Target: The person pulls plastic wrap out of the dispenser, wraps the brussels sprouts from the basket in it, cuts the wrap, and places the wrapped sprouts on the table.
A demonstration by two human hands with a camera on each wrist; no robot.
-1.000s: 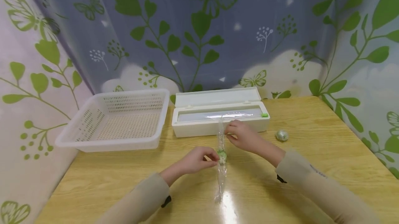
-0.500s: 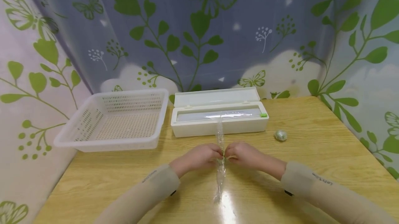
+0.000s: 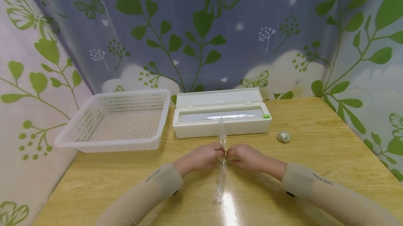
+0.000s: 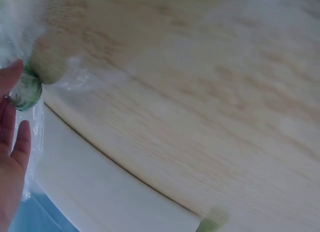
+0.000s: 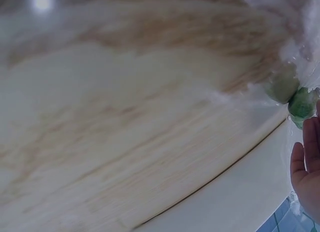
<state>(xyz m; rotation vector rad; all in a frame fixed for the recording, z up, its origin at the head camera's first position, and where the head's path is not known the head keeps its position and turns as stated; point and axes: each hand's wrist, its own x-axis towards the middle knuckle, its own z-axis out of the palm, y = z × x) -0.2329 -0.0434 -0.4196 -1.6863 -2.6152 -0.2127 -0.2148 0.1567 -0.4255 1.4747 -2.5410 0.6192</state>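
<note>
A narrow strip of clear plastic wrap (image 3: pixel 219 184) runs from the white wrap box (image 3: pixel 195 130) towards me, gathered around a small round green thing, perhaps a Brussels sprout (image 4: pixel 28 90). From the left, my left hand (image 3: pixel 206 156) pinches the wrapped green thing between thumb and fingers. Opposite it, my right hand (image 3: pixel 244 156) holds the same wrapped thing from the other side, with its thumb hidden in the right wrist view. The two hands nearly meet and cover most of the green thing in the head view.
The wrap box stands with its lid (image 3: pixel 220 98) raised and a green slider (image 3: pixel 266 116) at its right end. A small wrapped ball (image 3: pixel 283 136) lies to the right on the wooden table (image 3: pixel 315 170). At the back left stands a white perforated basket (image 3: pixel 157 143).
My right hand has come down from the upper part of the strip to meet my left hand at the green thing. Over the last half second the strip has crumpled more; both hands have barely moved.
</note>
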